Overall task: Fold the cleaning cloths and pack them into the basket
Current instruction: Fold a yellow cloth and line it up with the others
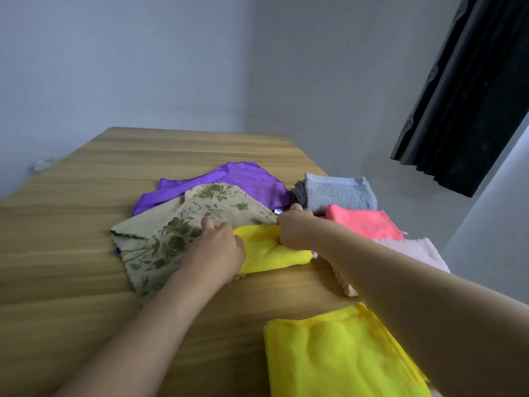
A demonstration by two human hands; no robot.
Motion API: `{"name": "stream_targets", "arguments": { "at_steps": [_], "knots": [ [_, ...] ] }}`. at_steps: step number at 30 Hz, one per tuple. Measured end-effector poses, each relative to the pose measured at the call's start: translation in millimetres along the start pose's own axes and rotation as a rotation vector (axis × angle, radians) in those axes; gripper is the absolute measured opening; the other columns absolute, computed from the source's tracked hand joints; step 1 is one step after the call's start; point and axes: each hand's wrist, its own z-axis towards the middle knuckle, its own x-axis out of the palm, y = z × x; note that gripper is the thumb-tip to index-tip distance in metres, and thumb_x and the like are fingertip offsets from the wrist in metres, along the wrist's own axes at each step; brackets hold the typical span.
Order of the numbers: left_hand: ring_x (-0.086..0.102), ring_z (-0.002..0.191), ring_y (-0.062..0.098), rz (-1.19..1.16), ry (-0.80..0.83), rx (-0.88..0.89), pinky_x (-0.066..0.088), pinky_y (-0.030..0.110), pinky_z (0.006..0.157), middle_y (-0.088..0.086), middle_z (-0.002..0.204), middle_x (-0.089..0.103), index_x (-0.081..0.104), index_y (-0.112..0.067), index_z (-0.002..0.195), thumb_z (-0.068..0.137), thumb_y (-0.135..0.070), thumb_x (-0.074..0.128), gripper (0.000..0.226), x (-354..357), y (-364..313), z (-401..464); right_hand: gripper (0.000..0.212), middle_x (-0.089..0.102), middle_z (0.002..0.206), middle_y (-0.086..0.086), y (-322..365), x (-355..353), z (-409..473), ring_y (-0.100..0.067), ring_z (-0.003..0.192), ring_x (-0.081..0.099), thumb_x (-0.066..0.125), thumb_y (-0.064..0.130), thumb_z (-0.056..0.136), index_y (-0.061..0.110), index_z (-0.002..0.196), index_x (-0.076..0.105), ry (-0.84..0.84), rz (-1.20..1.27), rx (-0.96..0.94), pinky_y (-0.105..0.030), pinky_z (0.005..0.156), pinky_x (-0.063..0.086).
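Two hands work on one small yellow cloth (272, 250) at the centre of the frame, on a wooden table (71, 253). Its long axis runs left to right, tilted slightly down toward the right, and it lies partly over a floral cloth (171, 233), which overlaps a purple cloth (229, 181) behind it. The left hand (217, 247) reaches in from lower left, knuckles up, fingers curled round the yellow cloth's left end. The right hand (294, 230) comes in from the right, fingers curled and gripping the cloth's upper right edge.

Right of centre sit a folded grey towel (337, 193) and a pink cloth (363, 222), touching each other at the table's right edge. A pale pink cloth (415, 250) lies under the right forearm, hanging over that edge. A larger yellow cloth (337, 356) lies flat at lower right. Bare tabletop spreads across the left and far side of the frame, with dark curtain (472, 96) at upper right
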Motion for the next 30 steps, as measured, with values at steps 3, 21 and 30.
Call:
{"name": "stream_targets", "arguments": {
  "at_steps": [3, 21, 30],
  "knots": [
    [0.055, 0.099, 0.036, -0.009, 0.005, 0.052, 0.042, 0.038, 0.076, 0.013, 0.116, 0.048, 0.046, -0.009, 0.107, 0.096, -0.021, 0.039, 0.018, -4.3, 1.4, 1.5, 0.039, 0.035, 0.128, -0.008, -6.4, 2.7, -1.3, -0.031, 0.121, 0.036, 0.046, 0.011, 0.086, 0.013, 0.124, 0.052, -0.145, 0.031, -0.046, -0.041, 0.102, 0.039],
    [0.058, 0.071, 0.024, -0.300, 0.533, 0.004, 0.054, 0.031, 0.052, 0.011, 0.083, 0.057, 0.063, -0.007, 0.098, 0.090, -0.016, 0.061, 0.012, -24.4, -28.6, -23.8, 0.038, 0.059, 0.119, -0.013, -34.4, 6.2, -74.6, -0.029, 0.100, 0.060, 0.048, 0.006, 0.085, 0.007, 0.122, 0.058, 0.045, 0.087, -0.049, -0.029, 0.067, 0.046],
    [0.059, 0.059, 0.023, -0.023, 0.472, 0.105, 0.046, 0.024, 0.049, 0.004, 0.077, 0.059, 0.058, -0.024, 0.090, 0.086, -0.026, 0.057, 0.005, -24.6, -31.0, -23.3, 0.055, 0.034, 0.138, -0.016, -14.7, 23.7, -74.6, -0.039, 0.125, 0.039, 0.048, 0.012, 0.090, 0.004, 0.141, 0.029, 0.053, -0.131, -0.018, -0.043, 0.102, 0.037]
  ]
}}
